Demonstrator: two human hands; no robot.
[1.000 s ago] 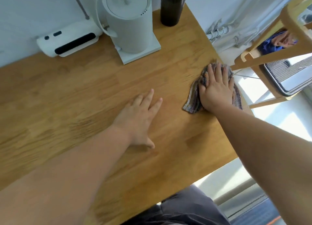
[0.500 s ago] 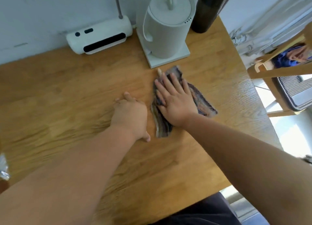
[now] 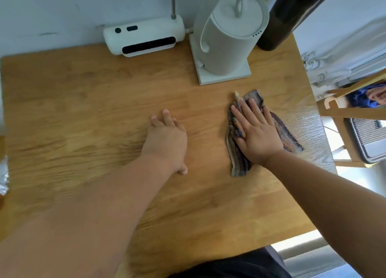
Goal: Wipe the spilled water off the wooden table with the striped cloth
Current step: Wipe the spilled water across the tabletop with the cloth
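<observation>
The striped cloth lies crumpled on the wooden table, right of centre, in front of the kettle. My right hand presses flat on the cloth with straight, spread fingers and covers its middle. My left hand rests on the bare wood a hand's width to the left of the cloth, its fingers loosely bent and holding nothing. A shiny wet sheen shows on the wood near the right edge.
A white kettle on its square base, a white device with a metal rod and a dark bottle stand along the back by the wall. A wooden chair stands beyond the table's right edge.
My right hand slid the cloth from the right edge toward the centre, then back a little to the right, away from my left hand. My left hand's fingers curled in.
</observation>
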